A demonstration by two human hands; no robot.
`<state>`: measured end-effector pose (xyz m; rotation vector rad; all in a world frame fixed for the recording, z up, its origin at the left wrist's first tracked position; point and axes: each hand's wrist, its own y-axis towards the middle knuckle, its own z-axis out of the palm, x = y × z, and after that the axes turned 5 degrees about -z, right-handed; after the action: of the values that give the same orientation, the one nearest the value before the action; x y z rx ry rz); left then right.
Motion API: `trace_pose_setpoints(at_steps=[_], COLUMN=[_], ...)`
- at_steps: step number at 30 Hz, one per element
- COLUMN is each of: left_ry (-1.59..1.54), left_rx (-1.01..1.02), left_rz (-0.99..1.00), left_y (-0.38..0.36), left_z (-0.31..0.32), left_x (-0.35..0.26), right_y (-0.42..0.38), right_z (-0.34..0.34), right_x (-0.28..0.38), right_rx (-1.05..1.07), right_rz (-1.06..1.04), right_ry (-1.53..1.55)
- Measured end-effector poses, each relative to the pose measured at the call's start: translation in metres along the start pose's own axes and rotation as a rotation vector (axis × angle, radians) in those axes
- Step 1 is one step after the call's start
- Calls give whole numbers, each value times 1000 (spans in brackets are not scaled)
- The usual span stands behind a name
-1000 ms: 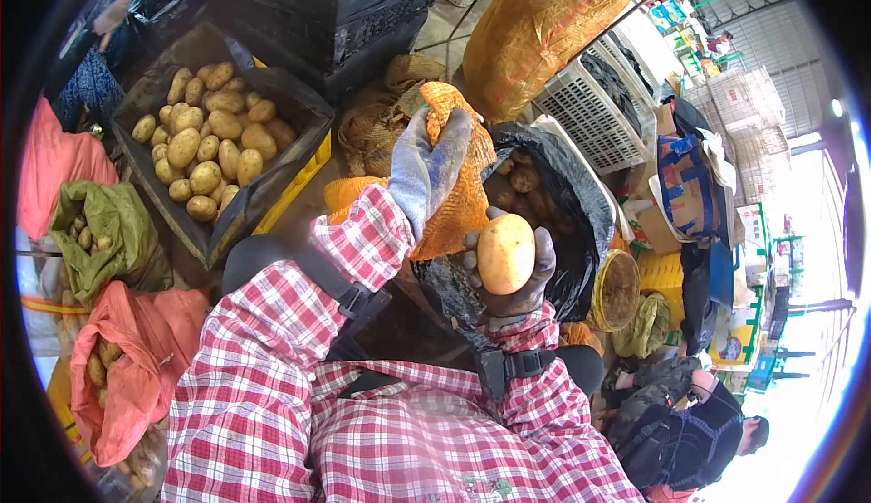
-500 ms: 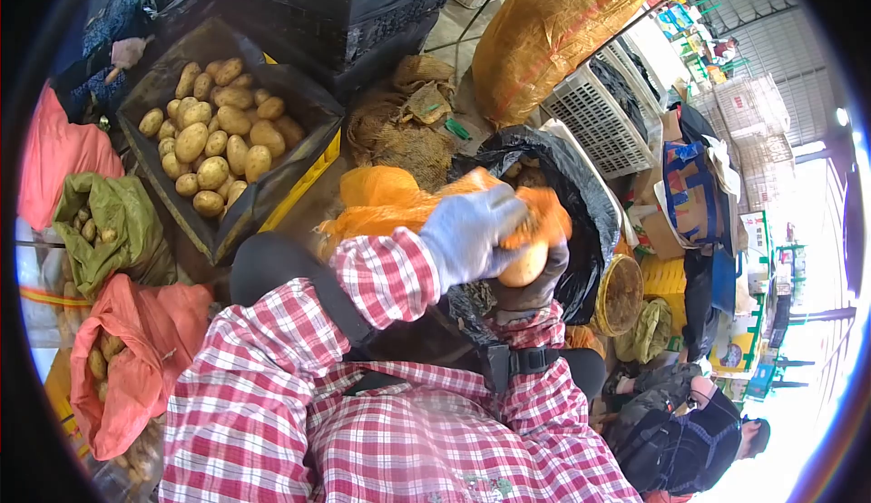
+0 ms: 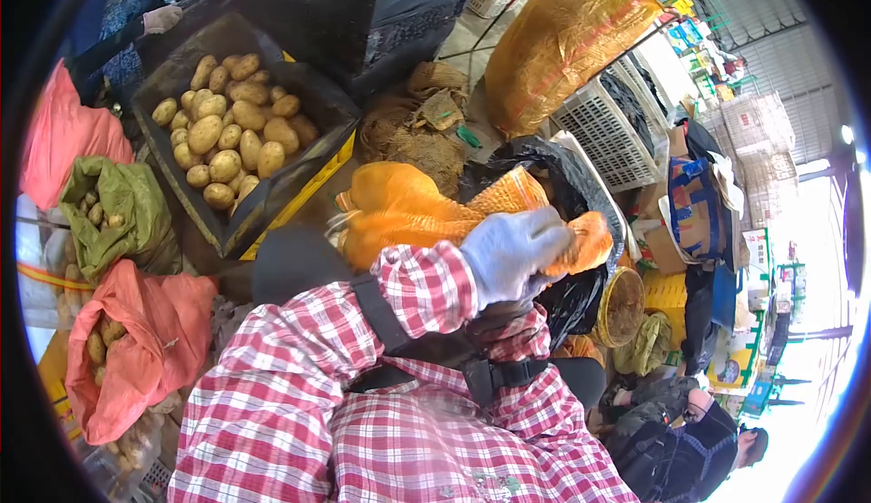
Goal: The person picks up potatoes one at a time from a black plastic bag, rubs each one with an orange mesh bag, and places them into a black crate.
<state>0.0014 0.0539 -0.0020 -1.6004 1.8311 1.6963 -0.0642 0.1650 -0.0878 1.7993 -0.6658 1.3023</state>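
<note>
My left hand [image 3: 515,253], in a blue-grey glove, is closed on a bunched orange mesh bag [image 3: 590,242], whose end sticks out past the fingers. More orange mesh [image 3: 395,204] lies in a heap beside the wrist. My right hand [image 3: 497,319], in a dark glove, is just below the left; its fingers are mostly hidden, and no potato can be seen in it. Beyond both hands is a black plastic bag [image 3: 581,195], gaping, its contents covered by the mesh and my hand.
A dark bin of potatoes [image 3: 331,154] stands at left, with a larger dark bin [image 3: 363,31] behind. Pink [image 3: 150,349] and green sacks [image 3: 122,213] hold potatoes. A tall orange sack [image 3: 562,49], white crate [image 3: 608,131] and round basket [image 3: 622,308] stand right. Other people are at the edges.
The pale potato seen at my right hand is now out of sight. My left hand has come down over the right hand, and the view has shifted slightly.
</note>
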Motion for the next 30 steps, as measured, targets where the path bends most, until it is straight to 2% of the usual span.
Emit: trace_pose_setpoints(at_steps=[1,2,3,4,5,7,8,9,10,11,12,13,14,16,17,20,21,22,23,24,25,26,27,28,29,30], left_ry=[-4,-7,-134,-508,-885,-371,63,-9,98,-446,-495,-547,-84,-619,-416,-669,-950,-1746,-1034,-248,-94,-49,-38,150,246,279], left_rx=[-48,-102,-237,-325,-457,-249,-158,-109,-118,-256,-317,-385,-362,-441,-408,-472,-489,-677,-420,-250,-101,-286,-224,-27,207,304], left_rz=[-123,-238,-346,-423,-470,-247,14,-109,-314,-566,-660,-751,-676,-707,-685,-695,-785,-1004,-529,-489,-440,-336,-287,-404,-509,-558], left_y=[0,4,9,11,18,5,1,4,11,18,19,19,14,12,8,13,17,27,16,6,-7,-18,-19,-19,-13,-14], left_z=[1,5,8,26,32,24,6,1,-3,-4,-5,-7,-14,-4,-4,-5,-9,-19,-8,0,-4,21,22,14,4,-2], left_x=[5,13,22,39,45,38,10,12,14,35,53,70,79,84,82,70,64,49,50,51,32,40,48,39,36,34], right_y=[-10,-12,-13,-14,-19,-16,-10,-12,-10,-2,-6,-4,1,14,14,12,12,12,11,13,14,15,42,68,50,32], right_z=[4,4,3,2,-1,-8,-5,-11,-10,1,5,-4,1,-15,-20,-30,-30,-28,-29,-24,-20,-18,-45,-72,-46,-17], right_x=[-11,-1,9,19,16,-16,-28,-34,-26,4,41,50,69,61,59,58,57,57,56,47,40,32,-15,-63,-5,56], right_rx=[41,90,71,-3,7,8,-15,6,30,55,-31,52,17,58,34,-6,-6,-1,-15,-55,-95,-135,105,322,135,-49], right_rz=[-141,70,310,542,502,332,213,299,384,469,596,603,613,577,607,683,674,666,656,604,552,500,441,333,331,317], right_ry=[-198,74,382,626,599,612,649,626,603,581,817,910,985,1023,1054,1108,1111,1121,1136,1119,1102,1082,872,653,672,677])
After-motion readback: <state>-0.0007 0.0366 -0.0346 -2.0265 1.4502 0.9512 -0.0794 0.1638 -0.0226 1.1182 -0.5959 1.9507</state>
